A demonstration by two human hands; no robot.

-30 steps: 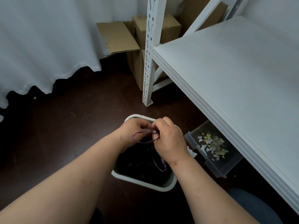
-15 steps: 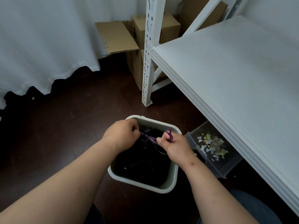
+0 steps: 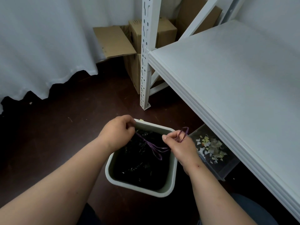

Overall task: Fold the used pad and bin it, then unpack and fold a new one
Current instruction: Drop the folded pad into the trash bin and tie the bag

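A pale square bin [image 3: 139,186] stands on the dark floor, lined with a black bag [image 3: 142,168]. Purple drawstrings [image 3: 151,146] run across the bag's mouth. My left hand [image 3: 117,133] grips one end of the drawstring at the bin's far left rim. Over the right rim, my right hand [image 3: 180,146] pinches the other end, and a purple loop sticks up past its fingers. No pad shows in the frame.
A white shelf board [image 3: 235,88] fills the right side, with its perforated post [image 3: 146,62] beyond the bin. Under the shelf sits a clear box of paper scraps [image 3: 211,151]. Cardboard boxes [image 3: 134,46] and a white curtain [image 3: 45,46] stand behind.
My hands were together over the bin with the purple string between them. They have since moved apart, pulling the string out to either side across the bag's mouth.
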